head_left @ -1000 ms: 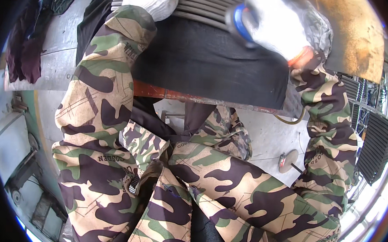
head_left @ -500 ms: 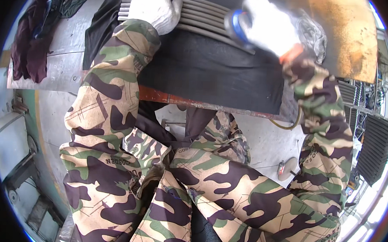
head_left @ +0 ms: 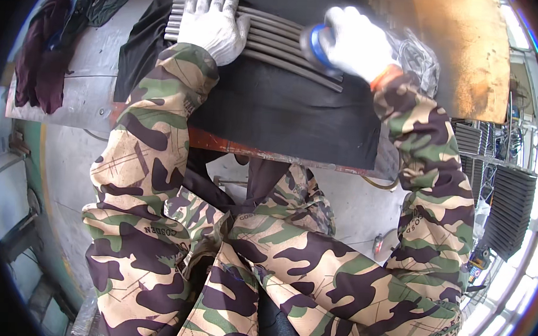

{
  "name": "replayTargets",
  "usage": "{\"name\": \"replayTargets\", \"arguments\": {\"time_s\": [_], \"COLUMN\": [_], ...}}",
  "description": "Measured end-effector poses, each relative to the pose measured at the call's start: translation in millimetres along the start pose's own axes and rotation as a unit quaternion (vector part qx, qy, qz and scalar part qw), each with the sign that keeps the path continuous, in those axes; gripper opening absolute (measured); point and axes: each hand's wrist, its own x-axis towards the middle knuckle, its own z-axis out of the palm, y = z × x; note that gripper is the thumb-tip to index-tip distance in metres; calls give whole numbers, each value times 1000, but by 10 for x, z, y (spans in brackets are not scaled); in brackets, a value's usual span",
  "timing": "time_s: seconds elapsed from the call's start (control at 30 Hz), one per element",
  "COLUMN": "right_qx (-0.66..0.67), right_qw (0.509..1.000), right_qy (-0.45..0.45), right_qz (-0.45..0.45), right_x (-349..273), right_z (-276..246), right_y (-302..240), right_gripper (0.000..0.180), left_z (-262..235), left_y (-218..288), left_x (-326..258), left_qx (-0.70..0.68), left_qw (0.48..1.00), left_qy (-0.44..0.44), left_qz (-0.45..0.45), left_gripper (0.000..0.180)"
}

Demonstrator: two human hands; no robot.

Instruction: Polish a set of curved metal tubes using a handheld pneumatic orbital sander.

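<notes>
Several grey metal rods (head_left: 275,43) lie side by side on a black cloth (head_left: 290,117). My left hand (head_left: 210,28), in a white glove, rests flat across them near their left ends, fingers stretched out. Toward their right ends, my right hand (head_left: 360,45), also gloved, is closed round a blue-and-grey round-edged tool (head_left: 316,47). This tool is against the tops of the rods; motion blurs it, and the glove hides much of it, so its exact kind is unclear.
Crumpled clear plastic (head_left: 418,57) lies right of my right hand, beside a brown stained board (head_left: 469,57). Dark clothes (head_left: 40,65) are heaped on the table's left. Stacked dark ribbed pieces (head_left: 507,214) stand beyond my right arm.
The rods and both hands appear slightly lower in the picture as the view shifts. My right hand and its tool are a little further left; my left hand stays on the rods.
</notes>
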Motion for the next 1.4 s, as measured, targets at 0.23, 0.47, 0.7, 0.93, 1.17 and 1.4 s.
{"name": "replayTargets", "arguments": {"time_s": [0.23, 0.47, 0.7, 0.93, 1.17, 1.4], "right_qx": [19, 10, 19, 6, 34, 65], "right_qw": [1000, 999, 999, 999, 998, 998], "right_qy": [-10, -30, -35, 36, 58, 7], "right_qz": [-18, -14, 30, 2, -10, 6], "right_x": [-89, -161, 18, 0, 54, -203], "right_z": [-48, -55, 60, 52, 79, -121], "right_y": [-165, -101, 101, 258, 168, 3], "right_gripper": [31, 32, 31, 26, 25, 25], "left_z": [-14, 61, 160, 91, -6, 43], "left_y": [60, 118, -124, -68, -137, 29], "left_x": [-70, -76, -18, 38, -85, -74], "left_qx": [-7, -31, -31, -4, 0, -8], "left_qw": [1000, 999, 996, 998, 994, 994], "left_qy": [-23, 24, 63, -24, 44, 26], "left_qz": [-20, -8, 48, 60, 96, 107], "left_gripper": [51, 43, 42, 49, 46, 48]}}
